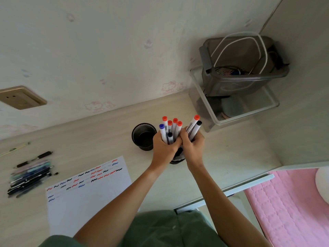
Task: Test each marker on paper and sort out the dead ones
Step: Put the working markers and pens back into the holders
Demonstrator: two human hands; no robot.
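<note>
Head view puts both of my hands together at the middle of the desk (222, 157). My left hand (164, 148) is curled round a bunch of markers (170, 130) standing upright: several with red caps, one blue, one black. My right hand (193, 147), touching the left at its 3 o'clock side, grips two more markers (194, 126), one red-capped and one black-capped, tilted toward 1 o'clock. Under my hands I see a dark cup (176, 160), mostly hidden, so I cannot tell whether the marker ends sit inside it. A second black mesh cup (144, 136) stands just beside my left hand at 9 o'clock.

At 7 o'clock from my hands lies the sheet of paper (89, 202), its far part covered with short red, blue and black squiggles. Further out at 9 o'clock, near the desk's left edge, a pile of pens (30, 177) lies flat. At 1 o'clock, in the corner, a grey bin (243, 81) holding white cord sits on a clear box (231, 107). A pink mat (288, 207) shows at 4 o'clock.
</note>
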